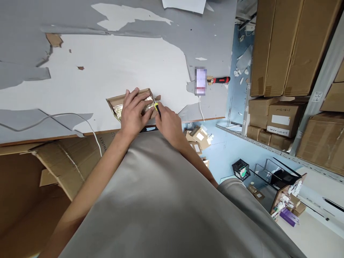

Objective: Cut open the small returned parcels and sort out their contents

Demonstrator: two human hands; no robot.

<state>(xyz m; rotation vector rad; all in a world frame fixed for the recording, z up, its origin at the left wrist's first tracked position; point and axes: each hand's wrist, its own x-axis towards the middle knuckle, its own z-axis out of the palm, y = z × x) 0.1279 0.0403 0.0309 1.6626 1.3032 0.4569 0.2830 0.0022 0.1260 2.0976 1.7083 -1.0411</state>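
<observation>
A small brown cardboard parcel (117, 103) wrapped in shiny tape lies near the front edge of the worn grey and white table (113, 68). My left hand (133, 111) lies flat on top of it, fingers stretched out and pressing it down. My right hand (168, 122) is closed round a small yellow and black tool (156, 106), its tip at the parcel's right end. My grey shirt fills the lower middle of the view.
A phone (200, 81) on a white cable and a red and black knife (220, 80) lie at the table's right edge. A white cable (67, 116) runs over the front edge. Flattened cardboard (53, 157) sits below left. Shelves of cartons (290, 53) stand right.
</observation>
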